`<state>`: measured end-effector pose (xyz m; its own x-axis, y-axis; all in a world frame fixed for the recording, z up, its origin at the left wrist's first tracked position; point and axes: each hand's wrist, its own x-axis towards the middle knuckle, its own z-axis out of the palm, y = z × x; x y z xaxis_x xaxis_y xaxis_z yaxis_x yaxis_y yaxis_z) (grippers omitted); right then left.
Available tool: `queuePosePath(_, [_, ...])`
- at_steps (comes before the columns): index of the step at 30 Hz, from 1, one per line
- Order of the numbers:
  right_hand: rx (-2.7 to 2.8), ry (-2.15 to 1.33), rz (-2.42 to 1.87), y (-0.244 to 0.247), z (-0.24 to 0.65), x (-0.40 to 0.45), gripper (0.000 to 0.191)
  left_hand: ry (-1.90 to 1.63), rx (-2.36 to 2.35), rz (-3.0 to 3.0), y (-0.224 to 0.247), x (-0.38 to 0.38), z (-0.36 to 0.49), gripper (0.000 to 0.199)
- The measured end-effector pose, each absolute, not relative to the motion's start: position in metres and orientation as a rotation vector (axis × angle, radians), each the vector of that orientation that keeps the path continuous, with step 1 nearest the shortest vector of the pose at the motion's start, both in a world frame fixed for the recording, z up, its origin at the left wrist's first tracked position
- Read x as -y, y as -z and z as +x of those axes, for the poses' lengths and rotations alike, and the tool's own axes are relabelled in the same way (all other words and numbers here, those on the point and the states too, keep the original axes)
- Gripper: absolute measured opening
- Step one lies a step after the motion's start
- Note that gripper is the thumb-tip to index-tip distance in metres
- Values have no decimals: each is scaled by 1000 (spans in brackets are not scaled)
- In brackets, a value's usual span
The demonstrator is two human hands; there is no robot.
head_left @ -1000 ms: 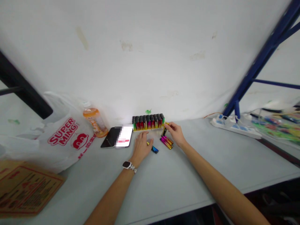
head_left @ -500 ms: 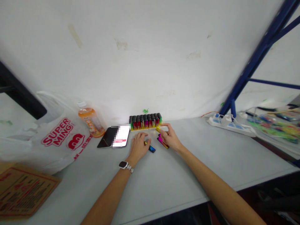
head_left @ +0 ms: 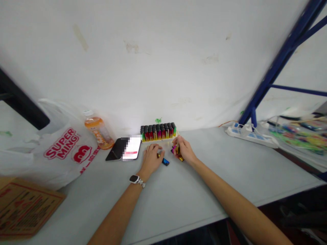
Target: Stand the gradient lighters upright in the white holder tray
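My left hand (head_left: 152,157), wearing a watch (head_left: 134,179), rests on the table with bent fingers. Its thumb lies over a blue lighter (head_left: 165,162); a yellow part shows between thumb and index finger, and whether this is a second lighter I cannot tell. My right hand (head_left: 186,149) is closed around a gold lighter (head_left: 178,148). Below its fingers lie a magenta lighter (head_left: 174,150) and another gold-ended one (head_left: 181,158), partly hidden. Just behind both hands, a pale tray (head_left: 167,140) holds rows of upright, black-topped colourful lighters (head_left: 158,132).
Left of the tray lie a phone or tablet (head_left: 114,149) with a lit screen, an orange drink bottle (head_left: 98,131), a white plastic bag (head_left: 63,149) and a cardboard box (head_left: 30,207). On the right are a power strip (head_left: 250,136) and a blue rack post (head_left: 270,71). A white wall (head_left: 163,68) stands behind.
My right hand has drawn slightly back from the tray's corner, and the gold lighter in it has turned from lying across to more upright. My left hand has stayed in place.
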<state>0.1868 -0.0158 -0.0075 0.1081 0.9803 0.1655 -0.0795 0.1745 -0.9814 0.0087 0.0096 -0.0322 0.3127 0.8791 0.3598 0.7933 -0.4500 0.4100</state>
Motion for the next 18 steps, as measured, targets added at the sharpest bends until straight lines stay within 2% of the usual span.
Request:
queuePosePath(4, [1044,-1222,-1015,1,185,19,53,-826,-1538,2424,33,-10,8,21])
queuePosePath(12, [1241,-839,-1137,11,191,16,46,-835,-1524,2432,32,-10,8,19])
queuePosePath(18, [1279,-699,-1164,8,189,20,22,-818,-1528,2442,32,-11,8,20])
